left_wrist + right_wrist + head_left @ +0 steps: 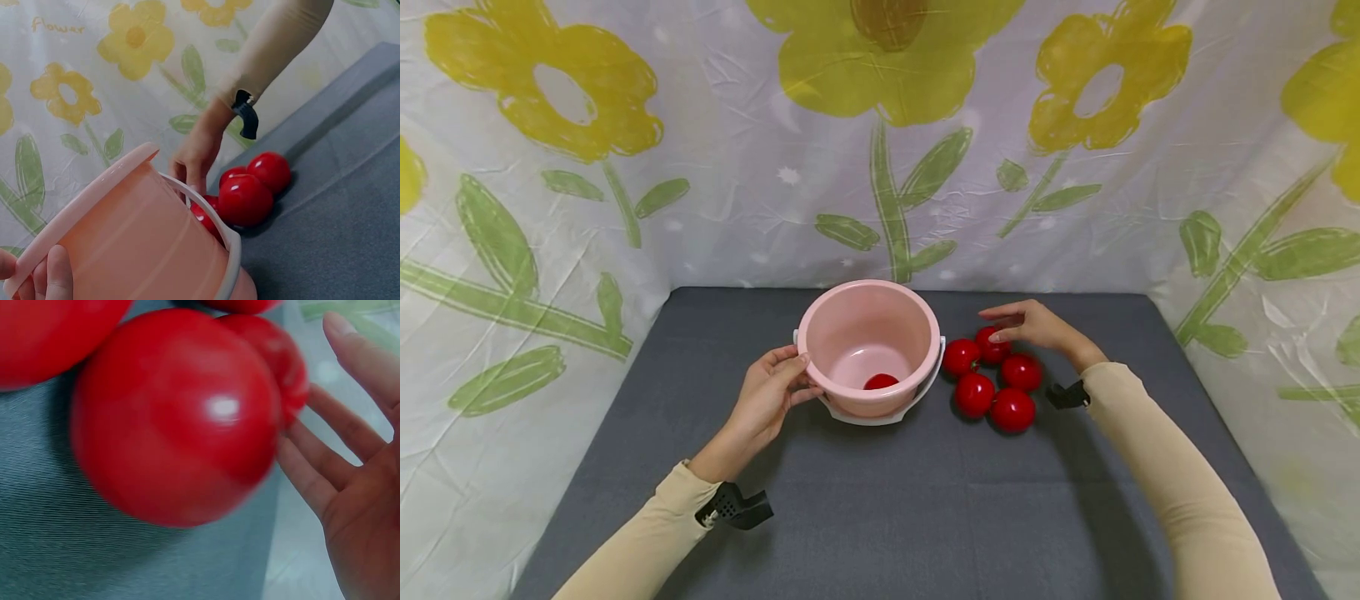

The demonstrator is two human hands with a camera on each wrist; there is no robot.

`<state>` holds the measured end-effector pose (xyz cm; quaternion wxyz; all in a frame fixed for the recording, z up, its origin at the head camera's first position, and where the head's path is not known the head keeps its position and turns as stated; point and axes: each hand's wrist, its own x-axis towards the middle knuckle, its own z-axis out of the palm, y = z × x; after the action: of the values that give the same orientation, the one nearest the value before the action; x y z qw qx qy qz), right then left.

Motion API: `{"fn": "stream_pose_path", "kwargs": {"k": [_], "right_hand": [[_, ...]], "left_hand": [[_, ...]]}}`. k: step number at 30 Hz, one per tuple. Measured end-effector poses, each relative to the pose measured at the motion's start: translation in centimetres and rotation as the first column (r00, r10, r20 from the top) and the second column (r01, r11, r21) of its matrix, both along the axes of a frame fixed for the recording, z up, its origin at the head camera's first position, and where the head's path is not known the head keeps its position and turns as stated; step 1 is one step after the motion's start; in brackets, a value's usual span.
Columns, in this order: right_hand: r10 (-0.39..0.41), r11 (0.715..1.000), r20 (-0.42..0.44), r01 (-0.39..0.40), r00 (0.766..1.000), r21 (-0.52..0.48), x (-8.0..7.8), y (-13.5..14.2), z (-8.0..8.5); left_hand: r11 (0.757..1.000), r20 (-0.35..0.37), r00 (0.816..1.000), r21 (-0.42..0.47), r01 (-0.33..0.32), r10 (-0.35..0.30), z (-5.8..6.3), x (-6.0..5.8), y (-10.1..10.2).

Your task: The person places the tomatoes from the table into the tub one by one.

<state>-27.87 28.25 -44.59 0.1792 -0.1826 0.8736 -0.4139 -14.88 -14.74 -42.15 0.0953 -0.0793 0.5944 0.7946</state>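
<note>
A pink bucket (868,342) with a white handle (925,387) stands on the dark grey table. Its near left rim is pinched by my left hand (767,392), thumb on top and fingers against the outer wall. One red tomato (881,382) shows partly at the bottom inside. To the right of the bucket, several glossy red tomatoes (1013,410) lie close together. My right hand (1030,323) reaches over the rearmost tomato (991,347), fingers spread. In the right wrist view the fingers (353,428) stand beside the farther tomato (275,359), partly behind it; whether they touch cannot be told.
A dark grey cloth (880,517) covers the table. Behind it and at both sides hangs a pale curtain (737,167) with yellow flowers. Each wrist wears a black camera mount (733,506).
</note>
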Motion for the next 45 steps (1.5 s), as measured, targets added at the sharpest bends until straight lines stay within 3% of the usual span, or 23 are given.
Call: {"fn": "stream_pose_path", "kwargs": {"k": [11, 19, 24, 28, 38, 45], "right_hand": [[-0.031, 0.996, 0.014, 0.03, 0.999, 0.081, 0.2, 0.3, -1.9], [-0.014, 0.996, -0.025, 0.017, 1.0, 0.089, 0.7, 0.2, -1.2], [-0.029, 0.997, -0.017, 0.03, 0.999, 0.076, 0.2, 0.5, -1.2], [-0.028, 0.996, -0.003, 0.028, 1.0, 0.083, -0.2, 0.7, 0.4], [-0.072, 0.994, -0.028, 0.074, 0.997, 0.084, -0.7, -0.5, 6.1], [-0.045, 0.995, -0.144, 0.058, 0.989, 0.084, -1.0, -2.3, 10.5]], "left_hand": [[1.0, 0.003, 1.0, 0.007, 0.001, -0.001, 0.0, 0.0, 0.0], [1.0, -0.005, 1.0, 0.001, 0.001, -0.001, 0.0, 0.0, 0.0], [1.0, -0.008, 1.0, -0.005, 0.0, 0.0, -0.1, -0.1, 0.0], [1.0, -0.007, 1.0, -0.008, -0.003, 0.003, 0.0, -0.1, 0.0], [1.0, -0.019, 1.0, 0.0, 0.003, -0.003, 0.0, -0.2, -0.1], [1.0, -0.021, 1.0, -0.008, 0.006, -0.006, -0.1, -0.1, -0.1]]}}
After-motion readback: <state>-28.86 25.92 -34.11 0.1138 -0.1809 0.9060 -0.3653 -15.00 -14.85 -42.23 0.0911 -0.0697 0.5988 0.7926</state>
